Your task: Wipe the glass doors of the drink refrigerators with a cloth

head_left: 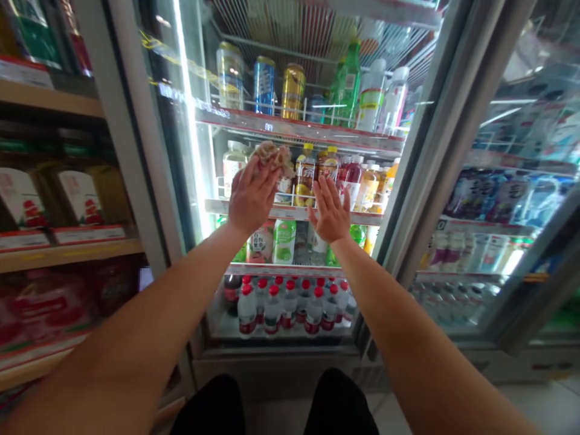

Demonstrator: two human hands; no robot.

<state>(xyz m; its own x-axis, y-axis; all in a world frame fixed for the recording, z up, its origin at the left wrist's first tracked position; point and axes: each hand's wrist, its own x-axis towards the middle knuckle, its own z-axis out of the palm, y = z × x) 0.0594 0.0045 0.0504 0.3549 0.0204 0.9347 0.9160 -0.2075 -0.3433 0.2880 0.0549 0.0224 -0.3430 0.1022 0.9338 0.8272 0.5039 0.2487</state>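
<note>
My left hand [254, 196] is raised before the drinks fridge, its fingers pressed over a crumpled, light patterned cloth [274, 158]. The cloth bunches out past the fingertips and seems to lie against the glass door [167, 133]. To the right, my right hand [332, 211] is held flat with fingers stretched, empty, and appears to rest on the same glass. Behind the hands, bottles of brown drink with yellow caps [305, 175] stand on the middle shelf, partly covered by the cloth and the right fingers.
Drink cans [293, 90] and green bottles [348, 84] stand on the upper shelf. Red-capped water bottles [272, 311] fill the bottom. A metal door frame [430, 157] separates another fridge on the right. Shelves with large oil bottles [29, 199] stand at the left.
</note>
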